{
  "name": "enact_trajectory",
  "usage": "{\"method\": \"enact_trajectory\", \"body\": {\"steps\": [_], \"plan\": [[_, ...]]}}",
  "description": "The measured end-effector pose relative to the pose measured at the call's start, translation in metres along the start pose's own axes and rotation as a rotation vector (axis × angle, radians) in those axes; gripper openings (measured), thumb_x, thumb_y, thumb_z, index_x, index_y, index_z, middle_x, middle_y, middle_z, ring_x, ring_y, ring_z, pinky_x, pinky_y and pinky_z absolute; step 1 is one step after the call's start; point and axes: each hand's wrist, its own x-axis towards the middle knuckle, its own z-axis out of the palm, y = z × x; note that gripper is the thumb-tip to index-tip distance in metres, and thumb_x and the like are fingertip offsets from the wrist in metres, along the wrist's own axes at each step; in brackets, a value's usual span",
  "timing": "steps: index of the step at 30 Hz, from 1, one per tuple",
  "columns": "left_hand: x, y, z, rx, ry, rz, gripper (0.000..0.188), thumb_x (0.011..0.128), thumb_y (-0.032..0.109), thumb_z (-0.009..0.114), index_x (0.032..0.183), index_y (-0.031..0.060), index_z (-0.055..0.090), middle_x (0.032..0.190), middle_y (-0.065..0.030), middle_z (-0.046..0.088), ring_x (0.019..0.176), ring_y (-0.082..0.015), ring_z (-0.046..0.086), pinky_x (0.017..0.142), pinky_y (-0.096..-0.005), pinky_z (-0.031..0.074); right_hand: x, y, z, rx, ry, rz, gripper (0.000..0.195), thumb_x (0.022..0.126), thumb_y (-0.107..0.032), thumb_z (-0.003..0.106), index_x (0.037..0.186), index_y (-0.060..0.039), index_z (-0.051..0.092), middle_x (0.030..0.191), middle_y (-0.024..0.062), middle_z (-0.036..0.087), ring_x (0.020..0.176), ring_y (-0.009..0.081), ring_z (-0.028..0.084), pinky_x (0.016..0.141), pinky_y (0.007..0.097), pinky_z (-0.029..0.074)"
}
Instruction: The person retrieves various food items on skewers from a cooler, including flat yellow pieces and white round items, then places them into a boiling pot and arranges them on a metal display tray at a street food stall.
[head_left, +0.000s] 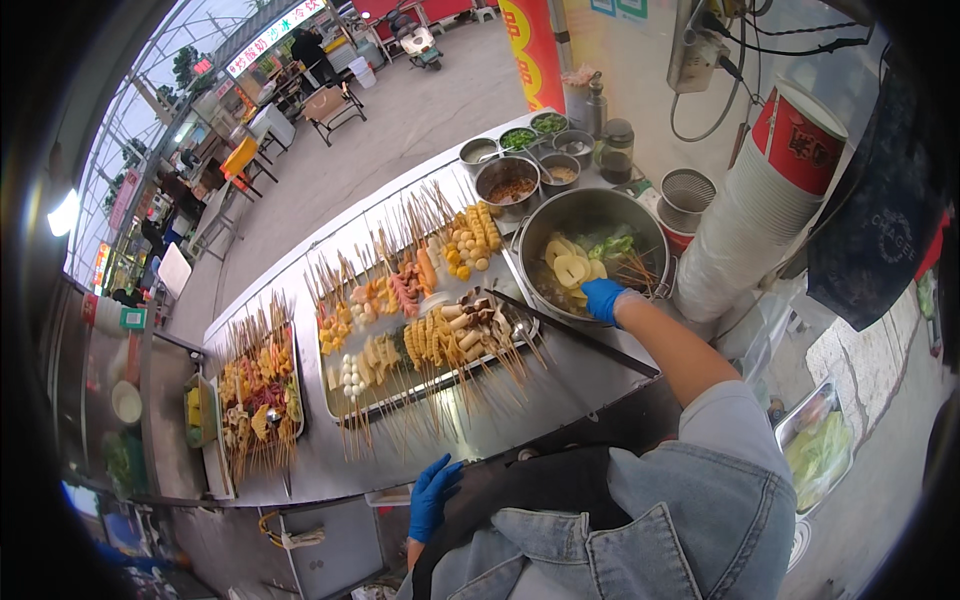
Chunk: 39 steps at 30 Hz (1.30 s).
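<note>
My right hand (606, 301), in a blue glove, reaches over the near rim of a large steel pot (529, 289). Its fingers are at pale, flat round slices (570, 268) in the broth; whether they grip one is hidden. Green leafy vegetables (611, 246) and several thin skewers (637, 271) also lie in the pot. My left hand (435, 495), gloved in blue too, hangs before the counter's near edge with nothing seen in it. Left of the pot, a steel tray (334, 409) bears many skewered foods, with a long dark bar (574, 332) slanting over its right end.
Behind the pot stand steel bowls of seasonings (508, 187) and a glass jar (617, 150). A tall stack of paper cups (750, 202) leans at the right. Another skewer tray (300, 405) sits at the left. A metal tray of leafy greens (817, 457) is low at the right.
</note>
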Motion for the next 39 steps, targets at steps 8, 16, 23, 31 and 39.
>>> {"method": "enact_trajectory", "body": {"steps": [8,16,23,31,39], "plan": [[-0.005,-0.006,-0.003,-0.012,0.039,-0.004,0.039,0.088,0.021,0.053,0.124,0.0066,0.048,0.112,-0.0068,0.060,0.099,-0.0188,0.058,0.084,-0.0308,0.045,-0.031,0.004,-0.036,-0.006,0.021,-0.066,0.030,0.080,-0.031,0.053,0.090,-0.0049,0.064,0.093,0.0213,0.061,0.085,0.0368,0.059,0.075,0.0432,0.047],[0.002,-0.004,0.004,0.013,0.033,-0.025,0.040,0.088,0.019,0.054,0.124,0.0047,0.048,0.111,-0.0087,0.060,0.099,-0.0191,0.058,0.085,-0.0315,0.044,-0.018,0.026,-0.021,-0.348,-0.122,0.242,0.027,0.082,-0.023,0.053,0.098,-0.0059,0.066,0.102,0.0174,0.062,0.095,0.0319,0.060,0.080,0.0407,0.048],[-0.004,-0.009,0.002,-0.016,0.025,-0.032,0.040,0.088,0.020,0.054,0.124,0.0052,0.048,0.111,-0.0070,0.060,0.099,-0.0171,0.057,0.084,-0.0302,0.044,-0.035,-0.022,-0.052,-0.443,-0.298,-0.006,0.024,0.077,-0.012,0.056,0.097,-0.0048,0.066,0.102,0.0156,0.063,0.096,0.0298,0.061,0.078,0.0392,0.050],[0.005,-0.010,0.005,0.048,-0.050,-0.016,0.039,0.088,0.021,0.053,0.124,0.0059,0.049,0.111,-0.0070,0.060,0.099,-0.0170,0.057,0.084,-0.0294,0.044,-0.003,0.015,-0.022,-0.680,-0.480,-0.089,0.026,0.078,-0.012,0.055,0.101,-0.0060,0.065,0.106,0.0139,0.062,0.095,0.0311,0.061,0.077,0.0382,0.050],[-0.009,-0.016,0.002,-0.011,-0.031,-0.025,0.040,0.089,0.020,0.053,0.125,0.0044,0.048,0.113,-0.0074,0.059,0.102,-0.0172,0.056,0.085,-0.0296,0.044,-0.002,-0.047,-0.060,-0.072,-0.081,0.106,0.044,0.082,-0.042,0.050,0.101,-0.0044,0.064,0.111,0.0165,0.059,0.098,0.0336,0.058,0.084,0.0425,0.046]]}}
